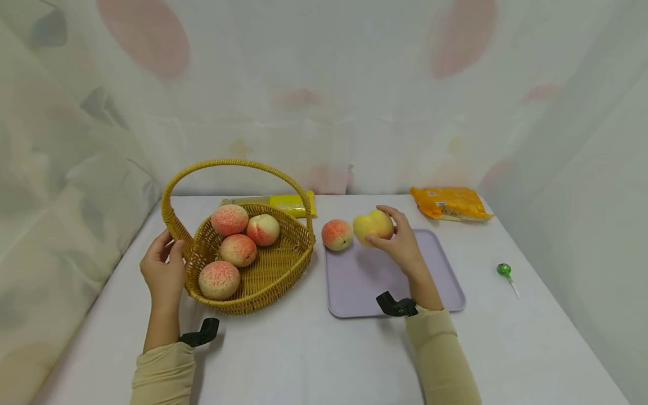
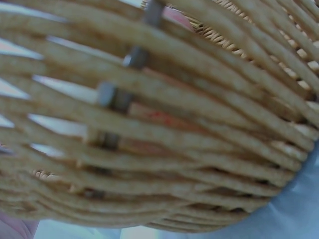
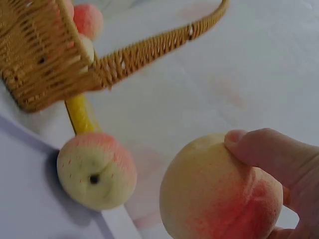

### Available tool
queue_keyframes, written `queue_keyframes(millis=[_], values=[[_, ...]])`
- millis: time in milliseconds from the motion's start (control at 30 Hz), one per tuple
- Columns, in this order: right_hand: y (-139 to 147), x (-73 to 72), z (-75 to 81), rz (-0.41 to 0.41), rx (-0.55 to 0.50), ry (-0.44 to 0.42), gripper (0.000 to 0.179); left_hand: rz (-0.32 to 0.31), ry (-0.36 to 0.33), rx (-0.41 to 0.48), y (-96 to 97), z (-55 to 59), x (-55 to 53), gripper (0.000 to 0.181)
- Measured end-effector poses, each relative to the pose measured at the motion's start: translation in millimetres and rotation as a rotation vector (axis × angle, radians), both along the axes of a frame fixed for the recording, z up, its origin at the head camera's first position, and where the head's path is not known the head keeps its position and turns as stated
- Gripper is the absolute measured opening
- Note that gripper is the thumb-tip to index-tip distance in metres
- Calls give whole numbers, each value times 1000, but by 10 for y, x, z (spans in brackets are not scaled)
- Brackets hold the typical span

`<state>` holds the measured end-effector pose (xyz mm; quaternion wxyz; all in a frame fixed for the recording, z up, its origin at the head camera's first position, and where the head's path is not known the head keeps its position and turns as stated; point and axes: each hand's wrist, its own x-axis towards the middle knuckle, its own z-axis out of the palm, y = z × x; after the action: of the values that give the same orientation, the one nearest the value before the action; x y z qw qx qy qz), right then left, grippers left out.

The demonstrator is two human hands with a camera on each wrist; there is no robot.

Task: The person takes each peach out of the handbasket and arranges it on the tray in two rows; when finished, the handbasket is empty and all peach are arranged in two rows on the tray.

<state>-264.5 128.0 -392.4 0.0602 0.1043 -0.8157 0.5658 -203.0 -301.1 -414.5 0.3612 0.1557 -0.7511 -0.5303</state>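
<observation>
On the left, a wicker basket (image 1: 273,287) with a tall arched handle holds several pink-and-cream peaches (image 1: 238,250). My left hand (image 1: 164,273) grips the basket's left side at the foot of the handle; its weave fills the left wrist view. A yellowish peach (image 1: 372,226) with a red blush is pinched between the thumb and fingers of my right hand (image 1: 405,244), above the lilac tray (image 1: 349,298). Another peach (image 1: 337,234) sits at the tray's back left corner, stem dimple showing in the right wrist view.
Behind the basket lies a yellow packet (image 1: 291,203), partly hidden by it. An orange bag (image 1: 450,202) rests at the back right, and a green lollipop (image 1: 504,270) lies right of the tray. Printed curtains (image 1: 324,90) enclose the white table (image 1: 283,360).
</observation>
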Motion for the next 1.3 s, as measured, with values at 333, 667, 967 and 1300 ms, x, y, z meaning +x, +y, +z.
queue_keyframes(millis=[333,667,967,1300], values=[[171,-244,-263,-142,-12,-78,68,3,3,3,2,-7,-6,32],[291,-418,-517,-232,-12,-212,69,9,3,-8,-1,-17,-12,31],[296,-452,-518,-222,-63,-274,68,-3,11,13,7,3,-11,32],[337,-450,-514,-172,-17,-340,75,6,-6,-5,22,6,0,33]])
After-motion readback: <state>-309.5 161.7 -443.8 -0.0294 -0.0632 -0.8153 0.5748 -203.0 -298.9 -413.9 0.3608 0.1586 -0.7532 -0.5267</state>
